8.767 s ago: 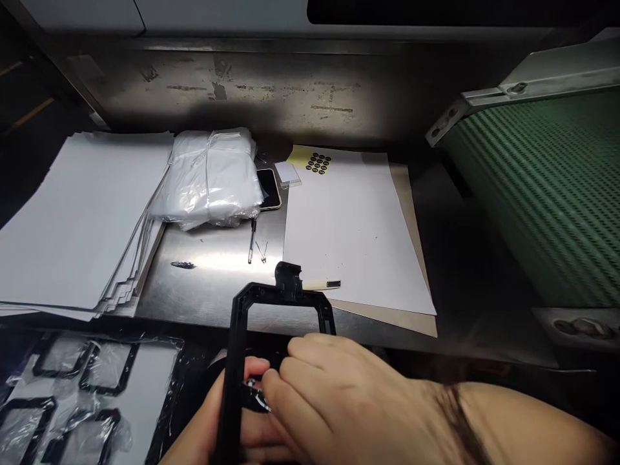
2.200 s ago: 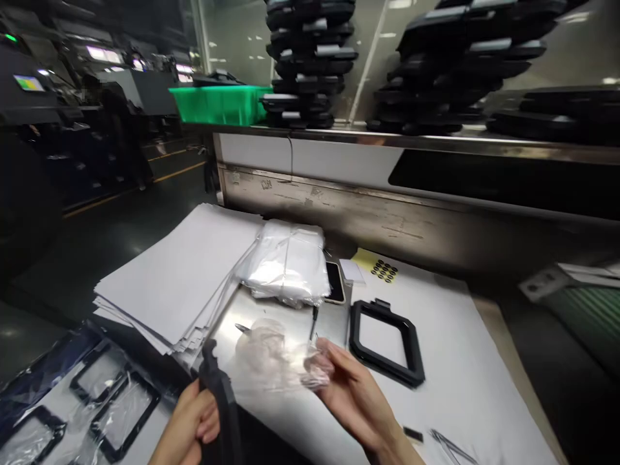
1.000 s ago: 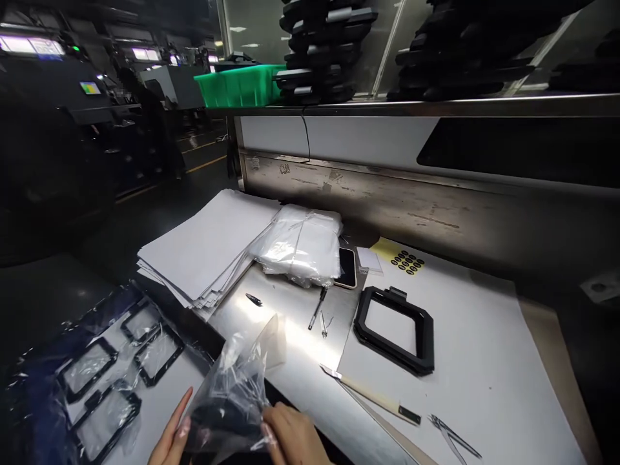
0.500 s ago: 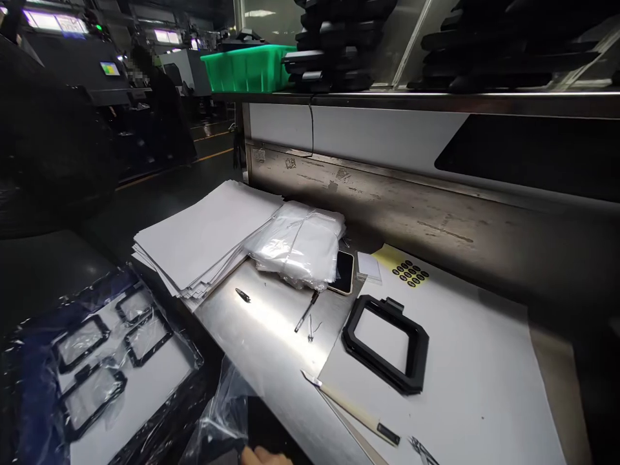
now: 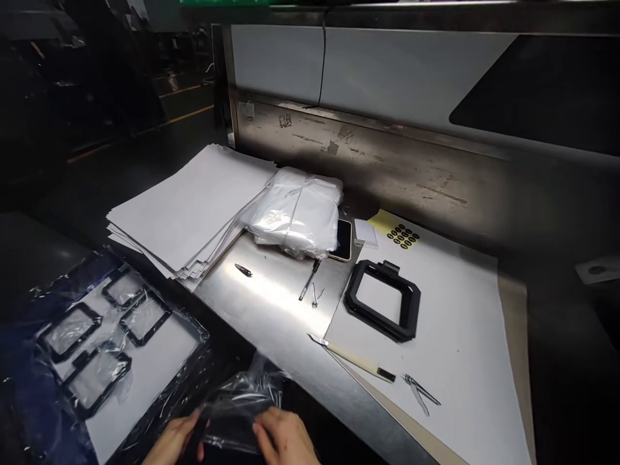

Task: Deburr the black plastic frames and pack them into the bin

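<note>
Well to the left of the left hand [image 5: 177,439], four wrapped frames [image 5: 98,378] on a white backing [image 5: 165,371], under clear film. Ahead of the left hand, on the far side of the dark gap, a paper stack [image 5: 194,206] with uneven edges. The left hand itself closed, with a dark piece [image 5: 197,431] between thumb and fingers; too dim to tell whether inside the film or beside it.

Directly between the hands, a clear bag [image 5: 237,413], crumpled, near end in reach of both, far end pointing away toward the metal tabletop [image 5: 271,329]. At the bag's right side, the right hand [image 5: 288,439], thumb and fingers pinched on the film.

Ahead of the hands, left to right: a black sliver [image 5: 243,270], a tied bundle [image 5: 298,213] touching the paper stack, a pen [image 5: 310,281], small metal bits [image 5: 314,296], and a phone [image 5: 344,240] partly covered by the bundle.

Ahead and to the right of the right hand, a knife [image 5: 356,358], blade end leftward; beyond, a card [image 5: 365,232], a black frame [image 5: 378,318] flat on a white sheet [image 5: 450,310], and black stickers [image 5: 404,236] on yellow. Farther right of the right hand, nippers [image 5: 420,392] with handles spread, then a brown board [image 5: 516,323] under the sheet.
</note>
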Demonstrator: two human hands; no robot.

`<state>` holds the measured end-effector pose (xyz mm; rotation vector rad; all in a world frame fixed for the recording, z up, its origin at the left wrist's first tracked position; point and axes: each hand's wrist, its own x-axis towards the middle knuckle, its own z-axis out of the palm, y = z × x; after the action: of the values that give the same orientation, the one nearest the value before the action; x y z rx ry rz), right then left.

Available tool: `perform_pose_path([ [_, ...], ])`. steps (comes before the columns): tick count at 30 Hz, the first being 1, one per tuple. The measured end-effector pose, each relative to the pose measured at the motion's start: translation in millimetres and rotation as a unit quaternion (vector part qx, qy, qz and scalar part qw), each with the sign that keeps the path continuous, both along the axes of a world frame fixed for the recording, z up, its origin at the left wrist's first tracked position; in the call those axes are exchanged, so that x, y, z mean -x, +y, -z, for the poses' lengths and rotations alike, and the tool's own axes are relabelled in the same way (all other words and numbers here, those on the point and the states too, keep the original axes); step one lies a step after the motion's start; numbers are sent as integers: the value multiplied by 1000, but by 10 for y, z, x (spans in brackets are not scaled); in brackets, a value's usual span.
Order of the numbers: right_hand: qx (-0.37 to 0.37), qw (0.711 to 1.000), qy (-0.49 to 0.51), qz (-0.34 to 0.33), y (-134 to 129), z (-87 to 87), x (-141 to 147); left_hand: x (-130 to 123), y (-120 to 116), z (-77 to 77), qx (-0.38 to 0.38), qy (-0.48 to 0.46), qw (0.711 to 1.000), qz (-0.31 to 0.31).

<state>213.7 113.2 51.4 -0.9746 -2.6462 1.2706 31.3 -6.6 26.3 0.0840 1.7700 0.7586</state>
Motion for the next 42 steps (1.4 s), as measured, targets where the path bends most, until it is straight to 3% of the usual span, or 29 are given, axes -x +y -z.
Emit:
perform_pose_path([
  [3,24,999,5,46,123,-17,147,135,100,-130,37,-1,999,15],
  [7,37,995,-8,92,308,-7,265,244,267,-300,12,-13,999,32],
  [11,46,994,-16,101,299,-114,278,186,294,-328,30,-21,999,28],
  [13,46,996,-27,69,219,-204,277,128,283,-313,31,-27,999,29],
  [17,36,994,-38,-101,27,-300,315,102,268,-278,-16,-29,999,40],
  [19,19,988,-27,-152,-55,-293,339,152,243,-243,-29,-15,998,57],
  [23,-20,989,-31,-141,-129,-243,347,237,165,-186,-35,48,993,105],
  [26,-51,991,-41,-116,-77,-190,357,148,160,-286,-60,71,985,147],
  [30,-73,991,-57,-99,52,-88,429,2,157,-575,-114,-35,968,223],
  [33,-71,989,-55,-115,116,-43,470,144,34,-700,-126,-119,953,250],
  [35,-67,988,-42,-135,146,-51,480,328,-53,-685,-119,-176,956,204],
  [36,-64,986,-30,-153,157,-66,487,409,-71,-652,-111,-208,961,144],
  [37,-61,982,-18,-175,167,-86,498,468,-65,-609,-92,-250,963,29],
  [39,-54,971,9,-232,176,-135,540,495,16,-504,-52,-319,930,-177],
  [40,-54,963,22,-265,175,-161,571,470,76,-451,-49,-342,908,-237],
  [42,-69,950,48,-302,162,-210,639,395,177,-359,-42,-342,894,-285],
])
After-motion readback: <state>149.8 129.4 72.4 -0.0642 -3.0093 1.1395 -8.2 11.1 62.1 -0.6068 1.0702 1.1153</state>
